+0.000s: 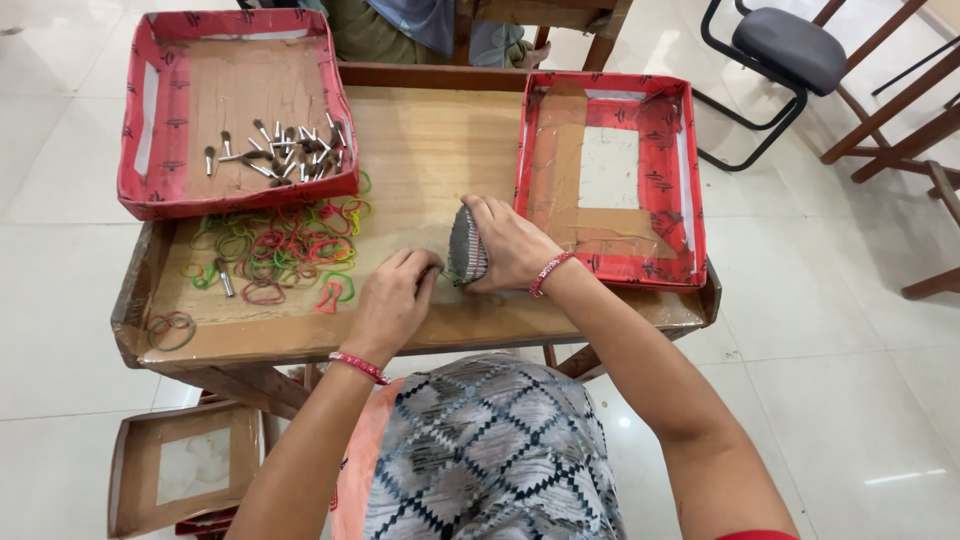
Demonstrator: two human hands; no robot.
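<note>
Gripping a tight bundle of small brushes upright, the right hand steadies it while the left hand, fingers curled, pinches at its base near loose rubber bands.

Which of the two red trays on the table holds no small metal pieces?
The red tray on the right, beside the right hand, shows only its bare taped floor. The left red tray holds a scatter of small metal pieces.
</note>
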